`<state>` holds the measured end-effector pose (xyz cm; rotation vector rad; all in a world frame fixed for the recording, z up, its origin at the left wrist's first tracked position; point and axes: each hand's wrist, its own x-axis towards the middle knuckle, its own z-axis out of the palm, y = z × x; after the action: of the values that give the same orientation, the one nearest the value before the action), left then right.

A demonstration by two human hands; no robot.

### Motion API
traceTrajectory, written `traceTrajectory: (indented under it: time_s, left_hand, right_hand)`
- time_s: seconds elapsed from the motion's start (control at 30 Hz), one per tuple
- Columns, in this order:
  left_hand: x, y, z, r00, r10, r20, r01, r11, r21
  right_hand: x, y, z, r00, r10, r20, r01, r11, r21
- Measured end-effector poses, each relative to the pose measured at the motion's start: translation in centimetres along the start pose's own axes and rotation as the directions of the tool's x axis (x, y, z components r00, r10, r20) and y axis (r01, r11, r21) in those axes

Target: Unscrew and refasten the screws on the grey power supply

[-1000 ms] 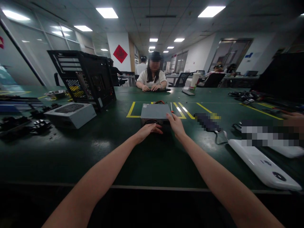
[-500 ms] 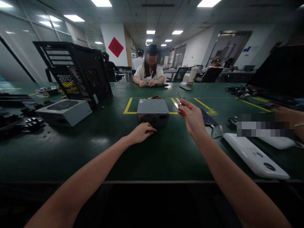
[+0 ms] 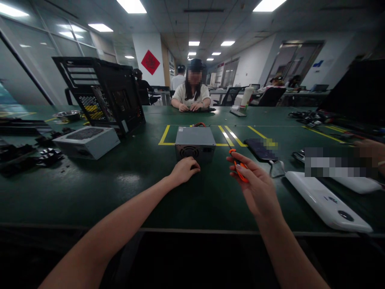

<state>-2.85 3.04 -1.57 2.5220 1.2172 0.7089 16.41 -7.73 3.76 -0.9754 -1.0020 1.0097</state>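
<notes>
A grey power supply box (image 3: 195,141) with a round fan grille on its near face sits on the green table (image 3: 90,188) inside a yellow-taped rectangle. My left hand (image 3: 184,170) rests on the table just in front of the box, fingers curled, touching its lower front edge. My right hand (image 3: 257,188) hovers above the table to the right of the box, palm up, fingers closed loosely round a small orange-handled screwdriver (image 3: 239,170).
A second grey box (image 3: 87,141) and a black computer case frame (image 3: 102,94) stand at the left, with black fan parts (image 3: 49,155) nearer the edge. White flat devices (image 3: 326,202) lie at the right. A person sits across the table (image 3: 192,94). Another person's hand (image 3: 371,150) shows at far right.
My right hand left the top of the box, picked up the orange screwdriver beside it and drew it back toward me. My left hand stayed at the front of the box.
</notes>
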Motion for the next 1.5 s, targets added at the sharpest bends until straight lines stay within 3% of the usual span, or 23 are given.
traceTrajectory:
  time_s: [0.3,0.43,0.67,0.83,0.9,1.03,1.17,1.27,1.37,1.5]
  left_hand:
    - [-0.6,-0.3,-0.2,0.999,0.025,-0.03,-0.024,0.999,0.033]
    - [-0.9,-0.2,-0.3,0.997,-0.032,-0.076,0.037,0.998,0.059]
    - [-0.8,0.0,-0.4,0.991,-0.119,-0.065,0.114,0.99,-0.085]
    - [-0.9,0.3,-2.0,0.982,-0.161,-0.1,0.131,0.957,-0.258]
    - [-0.8,0.6,-2.8,0.971,-0.217,-0.102,0.148,0.878,-0.455]
    - [-1.0,1.3,-3.8,0.943,-0.32,-0.093,0.137,0.627,-0.767]
    - [-1.5,1.9,-4.2,0.937,-0.348,0.028,0.147,0.32,-0.936]
    - [-1.8,2.1,-4.8,0.944,-0.315,0.097,0.148,0.144,-0.978]
    - [-1.9,2.2,-5.3,0.95,-0.29,0.116,0.136,0.052,-0.989]
    - [-1.9,2.4,-5.6,0.955,-0.269,0.128,0.139,0.022,-0.99]
  right_hand:
    - [-2.3,1.7,0.6,0.997,0.071,0.018,-0.07,0.997,-0.034]
    - [-3.0,2.3,0.8,0.996,0.086,0.025,-0.085,0.995,-0.052]
    - [-4.5,3.2,0.8,0.991,0.129,0.048,-0.127,0.991,-0.035]
    - [-5.7,3.5,0.7,0.985,0.159,0.066,-0.157,0.987,-0.029]
    - [-6.3,3.6,0.7,0.982,0.174,0.079,-0.172,0.985,-0.03]
    - [-7.1,3.7,0.9,0.975,0.188,0.114,-0.184,0.982,-0.047]
    - [-7.8,3.6,1.4,0.966,0.211,0.15,-0.204,0.977,-0.059]
    - [-8.2,3.5,1.8,0.963,0.205,0.174,-0.194,0.978,-0.078]
    - [-8.6,3.5,1.9,0.963,0.183,0.2,-0.164,0.981,-0.106]
    - [-8.9,3.6,2.1,0.959,0.164,0.23,-0.145,0.985,-0.096]
